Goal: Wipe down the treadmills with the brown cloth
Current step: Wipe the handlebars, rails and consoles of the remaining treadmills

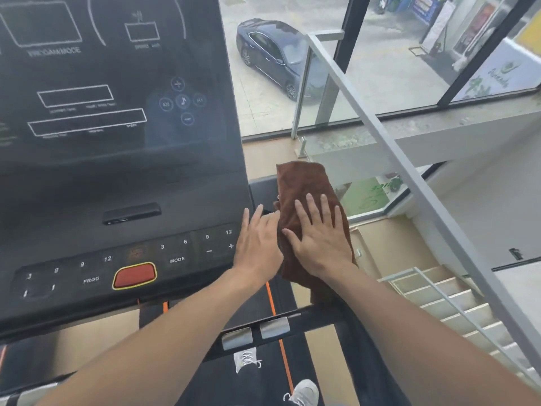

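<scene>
Brown cloth [307, 200] lies draped on the treadmill's [117, 200] right side, long axis running away from the person, far end beyond the fingertips. Right hand [319, 241] flat on cloth, fingers straight and spread. Left hand [257, 241] just beside it, fingers straight, close together, touching the cloth's left edge.

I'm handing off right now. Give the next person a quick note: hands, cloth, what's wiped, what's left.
Right hand: flat, fingers straight, pressing the brown cloth onto the treadmill's right side arm beside the console.
Left hand: open, resting at the console's right edge, touching the cloth's edge.
Done: cannot tell which surfaces are wiped.
Left: finish this arm, handrails, then any other treadmills.
</scene>
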### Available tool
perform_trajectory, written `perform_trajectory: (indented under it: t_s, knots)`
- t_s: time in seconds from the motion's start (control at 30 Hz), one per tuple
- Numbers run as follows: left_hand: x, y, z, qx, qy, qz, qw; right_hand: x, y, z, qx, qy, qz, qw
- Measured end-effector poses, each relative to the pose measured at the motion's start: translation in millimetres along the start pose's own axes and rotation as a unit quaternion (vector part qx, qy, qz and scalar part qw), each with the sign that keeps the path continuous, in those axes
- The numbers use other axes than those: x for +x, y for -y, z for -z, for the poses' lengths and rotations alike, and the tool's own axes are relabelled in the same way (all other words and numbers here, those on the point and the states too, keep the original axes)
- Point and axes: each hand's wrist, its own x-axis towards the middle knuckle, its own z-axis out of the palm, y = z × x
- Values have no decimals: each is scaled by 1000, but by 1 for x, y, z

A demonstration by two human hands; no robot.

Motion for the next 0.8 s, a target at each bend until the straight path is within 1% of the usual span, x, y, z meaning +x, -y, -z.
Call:
perform_trajectory:
  t_s: [0.1, 0.2, 0.27, 0.4, 0.47, 0.6, 0.67, 0.73, 0.8]
  knots:
    - [2, 11, -2, -50, -28, -11, 998, 34, 15, 6, 10, 18, -13, 1000]
    - [6, 22, 2, -64, -51, -25, 996, 66, 22, 11, 16, 14, -21, 1000]
    - [9, 29, 5, -84, -51, -10, 995, 87, 25, 15, 26, 8, -30, 999]
    - [12, 44, 9, -88, -42, -23, 995, 119, 31, 20, 31, 1, -29, 999]
    - [10, 49, 11, -85, -44, -18, 995, 129, 32, 23, 29, 5, -11, 999]
    - [-6, 42, 19, -99, -58, 32, 993, 138, 29, 24, 35, 13, 60, 997]
    - [-18, 39, 18, -109, -50, 51, 991, 129, 32, 20, 53, 11, 97, 994]
    - [-31, 38, 15, -113, -57, 65, 990, 110, 39, 14, 70, 10, 129, 989]
    - [-45, 36, 8, -110, -68, 77, 989, 87, 43, 9, 77, 14, 141, 987]
